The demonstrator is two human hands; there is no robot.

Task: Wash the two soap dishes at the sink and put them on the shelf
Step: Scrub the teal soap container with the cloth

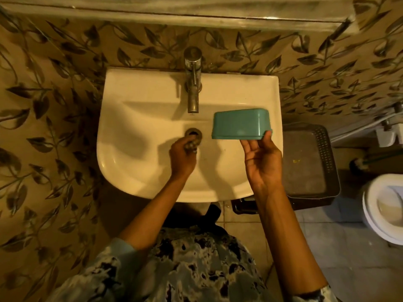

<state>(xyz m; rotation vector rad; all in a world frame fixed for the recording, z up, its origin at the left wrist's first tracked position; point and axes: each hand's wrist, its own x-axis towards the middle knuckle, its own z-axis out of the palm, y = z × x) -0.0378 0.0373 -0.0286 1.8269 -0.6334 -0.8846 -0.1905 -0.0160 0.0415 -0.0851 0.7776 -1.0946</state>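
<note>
A teal plastic soap dish (239, 124) is held upside down over the right side of the white sink (135, 118), with my right hand (262, 159) gripping its near edge by the fingertips. My left hand (182, 156) is in the basin just below the drain (193, 133), closed on a small grey scrubber (192, 147). No water runs from the metal tap (193, 83). Only one soap dish is in view. A shelf ledge (196, 16) runs along the wall above the sink.
A dark perforated plastic basket (311, 162) stands right of the sink. A white toilet (383, 205) and a toilet brush (357, 164) are at the far right. Leaf-patterned wall covering surrounds the sink; tiled floor lies below.
</note>
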